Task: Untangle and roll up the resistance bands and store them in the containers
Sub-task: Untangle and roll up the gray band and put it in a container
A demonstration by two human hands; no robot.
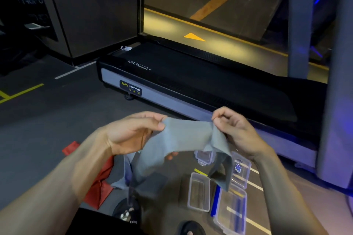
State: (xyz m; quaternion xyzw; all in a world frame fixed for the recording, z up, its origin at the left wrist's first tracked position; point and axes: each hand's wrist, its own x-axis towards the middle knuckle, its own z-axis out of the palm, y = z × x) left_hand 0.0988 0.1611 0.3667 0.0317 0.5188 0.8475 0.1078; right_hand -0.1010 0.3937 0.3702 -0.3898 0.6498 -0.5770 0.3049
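My left hand [131, 131] and right hand [236, 129] pinched the grey band [183, 139] taut; it hid parts of the containers [198, 191] below.

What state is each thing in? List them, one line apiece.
grey band: held up, spread between both hands
left hand: pinching the band's edge
right hand: pinching the band's other edge
red band: lying loose on the floor
clear containers: on the floor, open, empty
treadmill: belt bare

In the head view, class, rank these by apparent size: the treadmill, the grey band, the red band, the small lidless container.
1. treadmill
2. grey band, enlarged by nearness
3. red band, partly hidden
4. container
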